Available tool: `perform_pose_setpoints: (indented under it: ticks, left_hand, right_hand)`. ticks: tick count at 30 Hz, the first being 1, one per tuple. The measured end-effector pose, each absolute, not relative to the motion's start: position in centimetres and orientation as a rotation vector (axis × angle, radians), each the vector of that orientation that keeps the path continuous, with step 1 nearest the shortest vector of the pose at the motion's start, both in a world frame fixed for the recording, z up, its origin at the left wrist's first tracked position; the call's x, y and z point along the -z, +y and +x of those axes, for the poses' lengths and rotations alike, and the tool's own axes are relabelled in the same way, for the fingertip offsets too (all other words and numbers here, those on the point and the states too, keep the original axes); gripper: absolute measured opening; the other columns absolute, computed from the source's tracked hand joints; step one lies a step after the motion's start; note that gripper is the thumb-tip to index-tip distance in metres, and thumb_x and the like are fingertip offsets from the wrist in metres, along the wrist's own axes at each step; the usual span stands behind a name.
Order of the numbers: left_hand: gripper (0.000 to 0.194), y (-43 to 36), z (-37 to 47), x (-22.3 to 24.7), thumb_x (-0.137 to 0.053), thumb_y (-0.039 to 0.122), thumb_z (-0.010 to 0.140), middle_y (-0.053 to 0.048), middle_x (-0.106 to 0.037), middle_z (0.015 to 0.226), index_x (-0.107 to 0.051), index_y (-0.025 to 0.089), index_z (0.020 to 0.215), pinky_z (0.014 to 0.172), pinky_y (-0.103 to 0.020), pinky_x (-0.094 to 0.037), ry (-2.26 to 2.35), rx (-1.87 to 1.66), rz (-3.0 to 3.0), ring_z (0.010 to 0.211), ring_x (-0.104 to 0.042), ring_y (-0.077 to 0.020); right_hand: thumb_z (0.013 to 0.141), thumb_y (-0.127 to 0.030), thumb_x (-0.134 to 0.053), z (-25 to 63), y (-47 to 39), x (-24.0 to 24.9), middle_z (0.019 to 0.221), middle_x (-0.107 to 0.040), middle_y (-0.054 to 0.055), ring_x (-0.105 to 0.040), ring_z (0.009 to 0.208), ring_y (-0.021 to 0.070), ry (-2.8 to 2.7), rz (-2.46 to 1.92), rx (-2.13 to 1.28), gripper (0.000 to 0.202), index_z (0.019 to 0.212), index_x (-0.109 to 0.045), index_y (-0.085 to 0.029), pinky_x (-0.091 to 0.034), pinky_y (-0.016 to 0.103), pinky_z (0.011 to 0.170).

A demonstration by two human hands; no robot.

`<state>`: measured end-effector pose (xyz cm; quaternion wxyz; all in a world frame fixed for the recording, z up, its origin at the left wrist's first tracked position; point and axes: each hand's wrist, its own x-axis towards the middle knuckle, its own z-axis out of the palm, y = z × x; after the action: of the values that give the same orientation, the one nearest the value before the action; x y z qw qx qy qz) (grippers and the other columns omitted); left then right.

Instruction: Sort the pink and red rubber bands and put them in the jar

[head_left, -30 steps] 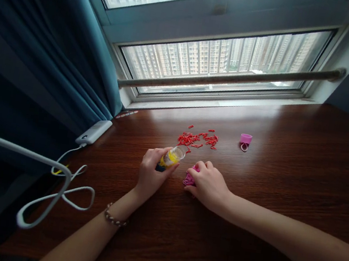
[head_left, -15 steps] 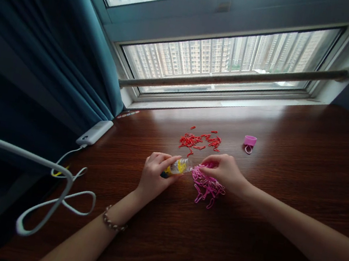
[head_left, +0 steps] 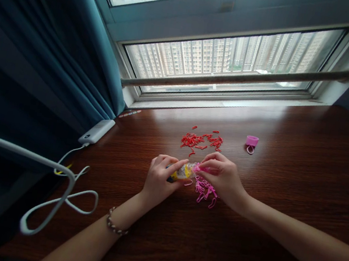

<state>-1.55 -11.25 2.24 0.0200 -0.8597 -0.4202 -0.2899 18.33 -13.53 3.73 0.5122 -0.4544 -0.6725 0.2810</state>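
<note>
My left hand is closed round a small clear bottle with yellow in or on it, lying on its side with the mouth towards the right. At that mouth, my right hand pinches several pink loops, which look like plastic clips or links. More pink loops lie in a loose heap on the table under and beside my right hand. Behind the hands is a spread of small red loops. A pink cap with a ring stands at the right.
The dark wooden table reaches back to a barred window. A white power bank with a white cable lies at the left, beside a blue curtain. A metal rail crosses the window.
My right hand has gathered pink loops from the heap and brought them to the bottle's mouth. The heap on the table looks smaller. The view has shifted slightly.
</note>
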Motion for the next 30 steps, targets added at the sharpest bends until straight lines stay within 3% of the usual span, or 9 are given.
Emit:
perform_pose_setpoints:
  ticks: [7, 12, 18, 25, 30]
  left_hand:
    - [0.046, -11.1, -1.7, -2.0, -0.064, 0.044, 0.070, -0.007, -0.060, 0.093, -0.059, 0.024, 0.111, 0.079, -0.036, -0.036, -1.316, 0.940, -2.626, 0.088, -0.048, -0.0219]
    - [0.045, -11.4, -1.4, -2.0, -0.065, 0.042, 0.069, -0.006, -0.059, 0.093, -0.059, 0.025, 0.110, 0.080, -0.036, -0.036, -1.235, 0.963, -2.639, 0.088, -0.048, -0.0215]
    - [0.043, -11.7, -1.2, -2.0, -0.065, 0.040, 0.070, -0.006, -0.059, 0.093, -0.059, 0.026, 0.110, 0.080, -0.035, -0.036, -1.200, 0.991, -2.590, 0.088, -0.048, -0.0208]
    - [0.046, -11.4, -1.4, -1.9, -0.066, 0.040, 0.069, -0.006, -0.059, 0.092, -0.058, 0.023, 0.111, 0.078, -0.035, -0.037, -1.276, 1.013, -2.543, 0.086, -0.048, -0.0207]
    - [0.046, -11.4, -1.4, -2.0, -0.065, 0.041, 0.069, -0.007, -0.060, 0.092, -0.058, 0.023, 0.111, 0.078, -0.035, -0.037, -1.257, 1.017, -2.582, 0.086, -0.048, -0.0206]
  right_hand:
    - [0.080, -0.016, -0.053, 18.2, -14.2, -4.5, 0.082, -0.058, 0.005, -0.056, 0.073, 0.0140, -1.774, -1.001, -0.592, 0.015, 0.081, -0.068, -0.018, -0.047, 0.025, 0.065]
    - [0.073, -0.014, -0.059, 18.1, -14.2, -3.7, 0.074, -0.059, 0.001, -0.056, 0.066, 0.0128, -1.570, -1.071, -0.661, 0.006, 0.078, -0.059, -0.017, -0.049, 0.023, 0.059]
    - [0.069, -0.010, -0.059, 17.8, -14.1, -3.2, 0.066, -0.055, -0.002, -0.053, 0.060, 0.0106, -1.523, -1.103, -0.627, 0.009, 0.069, -0.054, -0.017, -0.047, 0.021, 0.057]
    - [0.076, -0.010, -0.051, 17.5, -14.5, -3.6, 0.085, -0.061, 0.004, -0.059, 0.077, 0.0145, -1.511, -0.939, -0.808, 0.015, 0.088, -0.057, -0.015, -0.051, 0.027, 0.071]
    - [0.075, -0.012, -0.054, 17.6, -14.2, -3.0, 0.082, -0.057, 0.002, -0.058, 0.075, 0.0142, -1.474, -0.955, -0.771, 0.011, 0.084, -0.055, -0.018, -0.052, 0.027, 0.068]
